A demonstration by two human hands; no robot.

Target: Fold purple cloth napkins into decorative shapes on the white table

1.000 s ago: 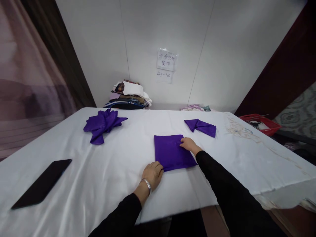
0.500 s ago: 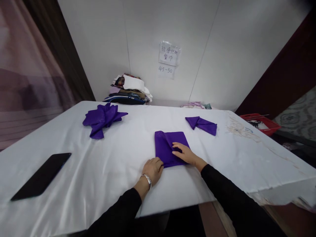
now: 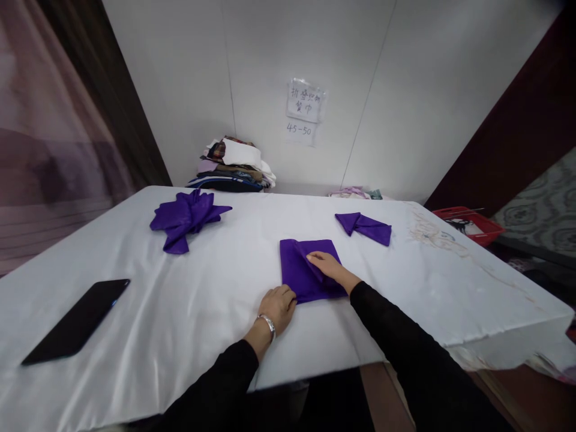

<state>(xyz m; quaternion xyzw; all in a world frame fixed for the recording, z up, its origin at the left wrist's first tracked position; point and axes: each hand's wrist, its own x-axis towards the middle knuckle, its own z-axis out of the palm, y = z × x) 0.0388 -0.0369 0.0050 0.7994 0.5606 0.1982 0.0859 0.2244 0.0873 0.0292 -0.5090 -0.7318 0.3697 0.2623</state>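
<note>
A purple cloth napkin (image 3: 292, 270), folded to a rough square, lies on the white tablecloth in front of me. My left hand (image 3: 276, 307), with a silver bracelet at the wrist, has its curled fingers on the near left corner and grips it against the table. Closed in a pinch, my right hand (image 3: 327, 265) holds a raised fold near the middle of the same napkin. Part of the right side is hidden behind that hand. Beyond it lies a narrow folded purple napkin (image 3: 371, 229). A purple napkin bunched into a fan-like shape (image 3: 184, 216) sits farther left.
A dark flat tablet-like object (image 3: 78, 321) lies on the tablecloth (image 3: 189, 336) at left. Stacked clothes (image 3: 236, 165) stand against the back wall, under a paper sign (image 3: 305, 111). A red basket (image 3: 483, 231) is beyond the table's right edge.
My right hand has gone from loosely spread over the napkin to pinching and lifting a fold, shifting slightly left and away from me. My left hand stays at the corner.
</note>
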